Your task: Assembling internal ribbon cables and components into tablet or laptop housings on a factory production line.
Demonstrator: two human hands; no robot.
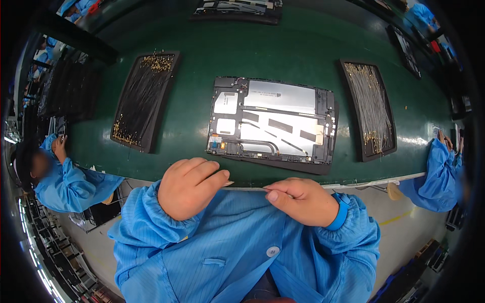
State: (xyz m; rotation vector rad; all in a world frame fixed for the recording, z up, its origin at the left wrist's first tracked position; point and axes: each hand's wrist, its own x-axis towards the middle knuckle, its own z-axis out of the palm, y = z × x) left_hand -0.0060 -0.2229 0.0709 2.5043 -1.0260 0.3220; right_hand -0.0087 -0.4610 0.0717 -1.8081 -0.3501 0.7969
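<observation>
Head view is showing an opened, flat rectangular device with silver metal panels and a black frame, lying over a thin black pad on the green table, its long axis running left to right. Below its lower left corner the left hand is hovering slightly nearer than the right hand, which is hovering below its lower edge. Both hands' fingers are facing each other, the device lying beyond them; whether they are gripping something thin, one cannot tell.
</observation>
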